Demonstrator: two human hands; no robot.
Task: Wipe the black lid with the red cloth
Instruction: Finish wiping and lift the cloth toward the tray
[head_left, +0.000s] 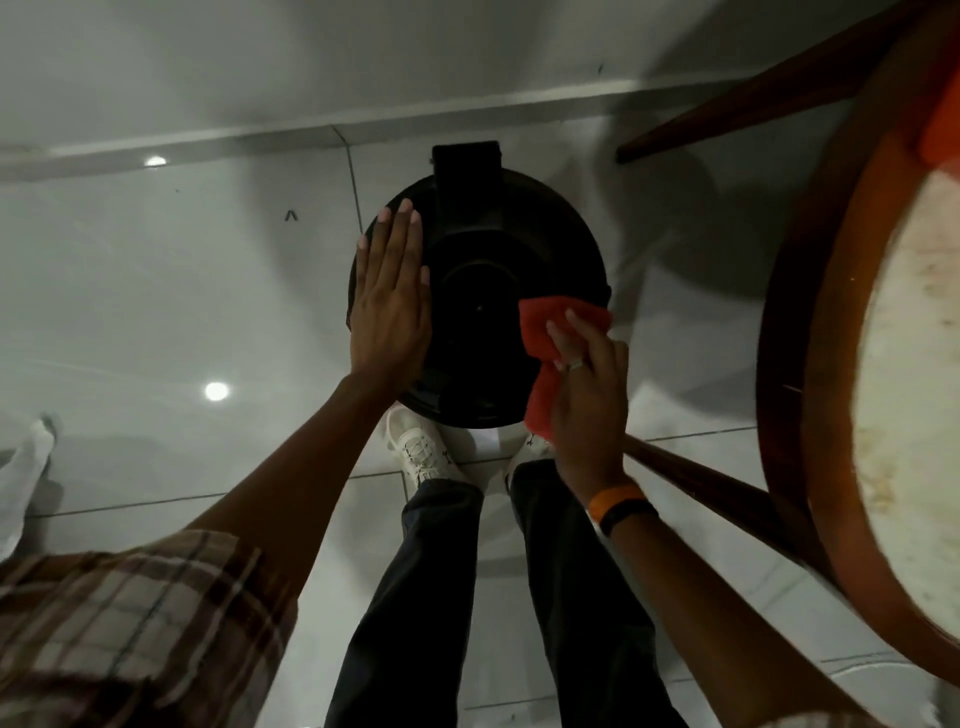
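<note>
A round black lid (483, 270) tops a bin standing on the floor in front of my feet, with a hinge block at its far edge. My left hand (390, 296) lies flat on the lid's left side, fingers straight and together, holding nothing. My right hand (589, 384) presses the red cloth (545, 332) against the lid's right rim. The cloth spreads under my fingertips and hangs down past the rim under my palm. That wrist wears an orange and black band.
A round wooden table (831, 395) with a pale top stands close on the right, its dark legs slanting toward the bin. Glossy white floor tiles (182, 312) spread to the left, and a white wall runs behind the bin. My white shoes (423, 449) stand just below the lid.
</note>
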